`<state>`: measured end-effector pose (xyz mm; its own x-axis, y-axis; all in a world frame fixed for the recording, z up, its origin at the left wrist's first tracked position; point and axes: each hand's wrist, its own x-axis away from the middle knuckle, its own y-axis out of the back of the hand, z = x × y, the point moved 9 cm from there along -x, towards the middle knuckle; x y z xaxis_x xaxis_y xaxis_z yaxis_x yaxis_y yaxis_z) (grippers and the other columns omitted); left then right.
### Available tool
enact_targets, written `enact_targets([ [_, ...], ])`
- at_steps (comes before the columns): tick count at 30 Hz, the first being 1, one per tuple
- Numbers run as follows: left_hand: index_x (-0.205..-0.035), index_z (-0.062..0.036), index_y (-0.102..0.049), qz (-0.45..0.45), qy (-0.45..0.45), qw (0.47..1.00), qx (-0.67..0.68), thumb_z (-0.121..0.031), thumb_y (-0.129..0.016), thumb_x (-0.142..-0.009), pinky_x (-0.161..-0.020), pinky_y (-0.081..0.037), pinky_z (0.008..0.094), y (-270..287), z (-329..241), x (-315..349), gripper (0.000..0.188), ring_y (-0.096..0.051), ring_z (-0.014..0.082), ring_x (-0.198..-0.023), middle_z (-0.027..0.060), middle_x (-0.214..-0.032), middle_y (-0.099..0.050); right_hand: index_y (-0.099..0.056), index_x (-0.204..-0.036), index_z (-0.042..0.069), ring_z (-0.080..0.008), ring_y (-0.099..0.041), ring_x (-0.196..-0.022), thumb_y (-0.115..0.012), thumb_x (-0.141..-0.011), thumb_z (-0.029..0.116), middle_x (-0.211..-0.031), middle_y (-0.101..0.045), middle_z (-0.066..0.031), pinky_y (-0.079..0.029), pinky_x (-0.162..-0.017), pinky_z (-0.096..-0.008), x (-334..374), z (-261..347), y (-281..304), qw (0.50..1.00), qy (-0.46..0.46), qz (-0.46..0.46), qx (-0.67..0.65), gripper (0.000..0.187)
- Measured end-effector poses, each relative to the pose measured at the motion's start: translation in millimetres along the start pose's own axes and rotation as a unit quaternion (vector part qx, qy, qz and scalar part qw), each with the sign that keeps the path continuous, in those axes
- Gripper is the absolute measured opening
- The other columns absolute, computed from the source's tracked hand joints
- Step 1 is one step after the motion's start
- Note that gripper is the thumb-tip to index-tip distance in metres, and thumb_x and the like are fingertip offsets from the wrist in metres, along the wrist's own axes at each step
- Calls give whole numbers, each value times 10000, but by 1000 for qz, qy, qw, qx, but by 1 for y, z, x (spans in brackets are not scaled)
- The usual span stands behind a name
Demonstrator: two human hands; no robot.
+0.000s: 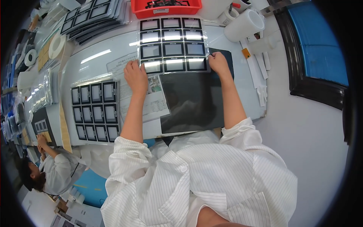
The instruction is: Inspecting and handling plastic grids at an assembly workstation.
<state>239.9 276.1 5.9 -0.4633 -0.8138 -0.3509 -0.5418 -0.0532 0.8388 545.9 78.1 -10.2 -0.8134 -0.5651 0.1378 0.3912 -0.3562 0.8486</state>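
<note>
A clear plastic sheet of black-framed rectangular panels (173, 49) spans the space between my hands at the far middle of the table. My left hand (136, 77) is closed on its near left corner, fingertips at the edge. At the near right corner, my right hand (219, 64) pinches the sheet, thumb and fingers together. Light glares off several panels. Nearer to me lies a dark grey mat (193, 102), partly under the sheet's near edge. Beside it, a printed paper in a clear cover (151, 102) sits below my left forearm.
A similar stack of framed panels (95, 111) lies on the left. At the back are more stacked sheets (89, 17) and a red bin (166, 11) with black pieces. White cylinders (245, 25) stand back right. Another person's hands (42, 143) work at the far left.
</note>
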Motion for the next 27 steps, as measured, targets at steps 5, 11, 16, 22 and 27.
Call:
enact_targets([
  [5,-1074,-58,-563,-14,8,1000,-19,-191,-611,-841,-838,-400,447,-2,-3,3,273,-500,330,-982,137,-1084,-528,-615,-703,-91,-359,-640,-716,-580,-822,335,-683,-620,-248,-476,-688,-416,-10,-7,-19,999,-47,15,18,444],
  [11,-1035,-68,-558,-60,-14,997,-44,-184,-605,-836,-830,-403,437,7,-5,6,235,-505,307,-968,125,-1056,-524,-647,-718,-41,-210,-568,-619,-604,-839,398,-634,-592,-127,-457,-626,-339,-14,3,-21,991,-75,89,-58,457],
  [16,-1058,-55,-547,-65,-23,997,-20,-207,-623,-826,-823,-414,405,8,-10,4,288,-510,296,-982,113,-1074,-526,-562,-1089,-61,-149,-585,-770,-697,-821,302,-910,-627,-86,-478,-661,-281,-11,-9,-24,954,-89,69,-278,471],
  [22,-949,15,-559,55,283,898,332,-362,-620,-877,-589,-458,300,-14,77,-25,389,-565,197,-670,72,-793,-576,-493,-1189,-51,-205,-643,-915,-647,-863,90,-1087,-612,-123,-558,-750,-268,-12,19,-38,829,-109,267,-479,387],
  [27,-836,-35,-591,329,432,660,519,-402,-650,-859,-441,-327,217,-66,45,-23,372,-430,75,-503,-11,-636,-512,-376,-1292,-53,-227,-648,-926,-656,-857,92,-1120,-576,-142,-556,-756,-277,-10,18,-35,829,-96,289,-470,537],
])
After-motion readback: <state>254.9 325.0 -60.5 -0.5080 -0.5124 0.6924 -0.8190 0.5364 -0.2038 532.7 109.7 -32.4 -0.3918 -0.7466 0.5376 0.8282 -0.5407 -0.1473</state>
